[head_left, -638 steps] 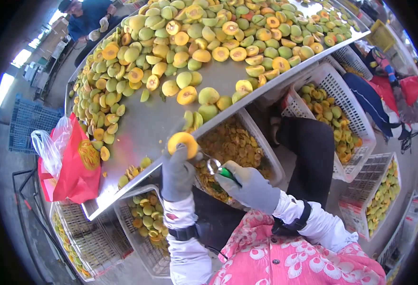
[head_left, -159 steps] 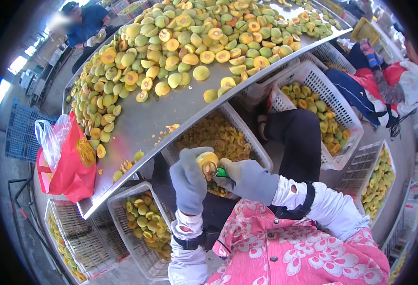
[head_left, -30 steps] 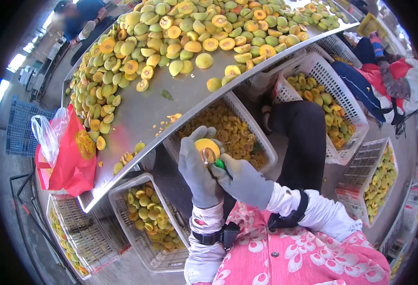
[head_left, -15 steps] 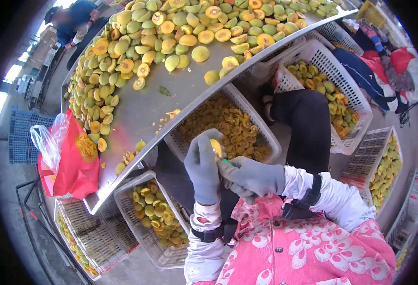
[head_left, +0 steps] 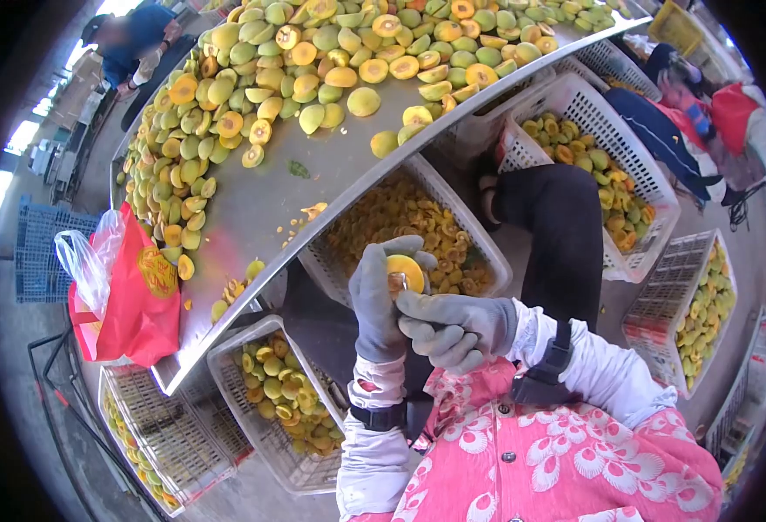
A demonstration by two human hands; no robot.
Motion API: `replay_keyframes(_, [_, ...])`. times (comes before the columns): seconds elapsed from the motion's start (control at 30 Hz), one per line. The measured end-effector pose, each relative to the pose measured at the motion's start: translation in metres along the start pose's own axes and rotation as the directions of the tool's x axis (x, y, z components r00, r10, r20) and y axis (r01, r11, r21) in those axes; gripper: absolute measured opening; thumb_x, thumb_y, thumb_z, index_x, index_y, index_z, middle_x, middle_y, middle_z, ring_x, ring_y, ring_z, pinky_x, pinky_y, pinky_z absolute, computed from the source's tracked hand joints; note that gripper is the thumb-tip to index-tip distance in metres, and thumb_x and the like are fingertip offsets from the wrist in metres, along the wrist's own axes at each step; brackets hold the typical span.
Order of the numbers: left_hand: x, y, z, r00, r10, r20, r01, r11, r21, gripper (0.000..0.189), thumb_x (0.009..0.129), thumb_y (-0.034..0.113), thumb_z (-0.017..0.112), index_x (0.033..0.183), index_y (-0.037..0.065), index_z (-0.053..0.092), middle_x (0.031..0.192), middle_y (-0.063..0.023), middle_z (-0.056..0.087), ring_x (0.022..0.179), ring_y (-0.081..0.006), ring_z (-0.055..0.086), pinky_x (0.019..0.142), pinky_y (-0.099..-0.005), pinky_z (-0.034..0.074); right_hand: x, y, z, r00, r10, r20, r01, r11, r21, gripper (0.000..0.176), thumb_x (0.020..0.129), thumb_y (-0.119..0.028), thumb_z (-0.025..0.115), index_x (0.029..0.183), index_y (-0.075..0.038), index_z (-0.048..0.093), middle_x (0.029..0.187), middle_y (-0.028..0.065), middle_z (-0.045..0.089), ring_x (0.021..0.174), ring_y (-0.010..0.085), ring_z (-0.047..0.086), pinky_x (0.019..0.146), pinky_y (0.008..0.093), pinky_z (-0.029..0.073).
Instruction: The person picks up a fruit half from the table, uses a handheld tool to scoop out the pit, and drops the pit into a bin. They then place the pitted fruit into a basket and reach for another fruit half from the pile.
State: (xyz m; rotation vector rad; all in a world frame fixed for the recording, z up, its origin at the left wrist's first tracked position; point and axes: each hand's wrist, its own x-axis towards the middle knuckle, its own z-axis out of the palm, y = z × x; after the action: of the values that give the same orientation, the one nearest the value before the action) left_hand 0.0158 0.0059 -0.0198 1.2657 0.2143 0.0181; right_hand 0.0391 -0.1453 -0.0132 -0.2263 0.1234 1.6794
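My gloved left hand [head_left: 378,300] is closed around a fruit half [head_left: 410,271] with its cut orange-yellow face turned up. My gloved right hand [head_left: 454,325] is closed on a small pitting tool, whose metal tip [head_left: 398,281] is at the middle of the fruit half. The tool's handle is hidden in my fingers. Both hands are over a white crate [head_left: 498,254] holding yellow fruit pieces. Above it, a metal table [head_left: 257,206] bears a large heap of halved green-yellow fruit [head_left: 261,83].
A red bag [head_left: 131,300] stands at the table's left corner. Crates of fruit stand at lower left [head_left: 289,481], upper right [head_left: 637,143] and far right [head_left: 653,320]. A person in dark clothing [head_left: 135,43] is at upper left. Clothes [head_left: 731,130] lie at upper right.
The cut face of the fruit half has turned upward into view, with the metal tip at its middle. The tool's green part, visible earlier, is now hidden by my right hand.
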Motion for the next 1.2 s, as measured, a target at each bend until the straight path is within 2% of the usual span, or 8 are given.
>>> replay_keyframes(0.2, [0.000,-0.042,-0.016,0.967,-0.252,-0.033,0.153,0.680,-0.717,0.052,0.100,0.048,0.044,0.118,0.000,0.056,0.097,-0.0131,0.064,0.071,-0.0170,0.062,0.062,-0.0252,0.053,0.009,0.003,-0.017,0.991,-0.133,0.012,0.132,0.969,-0.211,0.048,0.102,-0.055,0.033,0.080,-0.014,0.047,0.052,-0.0085,0.029,0.038,0.0027,0.025,0.032,0.0203,0.024])
replay_keyframes(0.43, [-0.041,-0.011,-0.067,0.680,0.374,-0.630,-0.228,0.925,0.303,0.047,0.101,0.039,0.041,0.113,-0.003,0.059,0.087,-0.0146,0.067,0.064,-0.0148,0.061,0.055,-0.0236,0.051,0.028,-0.001,-0.043,0.644,-0.557,-0.525,-0.121,0.603,-0.789,0.048,0.097,-0.054,0.049,0.083,-0.009,0.055,0.055,-0.0043,0.040,0.041,0.0075,0.037,0.038,0.0246,0.035])
replay_keyframes(0.5, [-0.082,-0.005,-0.131,0.602,0.753,-0.265,0.051,0.295,0.954,0.041,0.101,0.029,0.041,0.108,-0.003,0.064,0.093,-0.0124,0.067,0.083,-0.0194,0.063,0.072,-0.0299,0.053,0.025,-0.007,-0.032,0.649,-0.544,-0.532,-0.089,0.640,-0.763,0.048,0.096,-0.052,0.049,0.083,-0.006,0.056,0.056,-0.0023,0.043,0.042,0.0095,0.040,0.039,0.0264,0.038])
replay_keyframes(0.53, [-0.094,-0.013,-0.160,0.427,0.362,-0.829,0.037,0.908,0.416,0.037,0.100,0.026,0.044,0.107,-0.004,0.066,0.102,-0.0145,0.067,0.093,-0.0237,0.062,0.083,-0.0347,0.051,0.023,-0.010,-0.029,0.655,-0.516,-0.551,-0.072,0.684,-0.726,0.049,0.096,-0.051,0.050,0.083,-0.004,0.057,0.058,-0.0002,0.047,0.042,0.0114,0.043,0.041,0.0282,0.041])
replay_keyframes(0.73, [-0.072,0.025,-0.168,0.272,0.789,-0.551,0.311,0.470,0.826,0.030,0.095,0.016,0.056,0.115,-0.005,0.064,0.112,-0.0202,0.066,0.099,-0.0293,0.063,0.089,-0.0386,0.049,0.039,-0.021,-0.051,0.669,-0.448,-0.593,-0.117,0.725,-0.679,0.047,0.096,-0.050,0.052,0.085,-0.004,0.057,0.057,-0.0012,0.046,0.042,0.0104,0.041,0.039,0.0290,0.041])
replay_keyframes(0.87, [0.046,0.038,-0.175,0.753,0.492,-0.437,0.073,0.598,0.798,0.035,0.095,0.017,0.055,0.121,-0.005,0.060,0.119,-0.0226,0.063,0.109,-0.0302,0.061,0.097,-0.0378,0.046,0.033,-0.024,-0.076,0.669,-0.404,-0.624,-0.061,0.806,-0.589,0.048,0.095,-0.053,0.052,0.082,-0.007,0.056,0.057,-0.0028,0.047,0.043,0.0078,0.041,0.041,0.0278,0.040])
replay_keyframes(1.0, [0.196,0.042,-0.228,0.690,0.720,0.073,-0.105,-0.001,0.994,0.048,0.093,0.023,0.057,0.135,0.000,0.049,0.123,-0.0248,0.059,0.108,-0.0398,0.059,0.095,-0.0437,0.047,0.017,-0.032,-0.062,0.711,-0.351,-0.610,-0.023,0.855,-0.519,0.049,0.096,-0.054,0.051,0.080,-0.008,0.057,0.057,-0.0036,0.047,0.043,0.0073,0.042,0.040,0.0257,0.038])
replay_keyframes(1.2, [0.287,0.031,-0.234,0.893,0.437,-0.111,0.167,-0.092,0.982,0.051,0.082,0.028,0.065,0.127,0.006,0.056,0.112,-0.0253,0.062,0.100,-0.0436,0.061,0.085,-0.0481,0.050,0.006,-0.031,-0.069,0.708,-0.354,-0.611,0.005,0.868,-0.497,0.050,0.097,-0.057,0.049,0.078,-0.010,0.055,0.059,-0.0043,0.047,0.043,0.0066,0.039,0.041,0.0249,0.032])
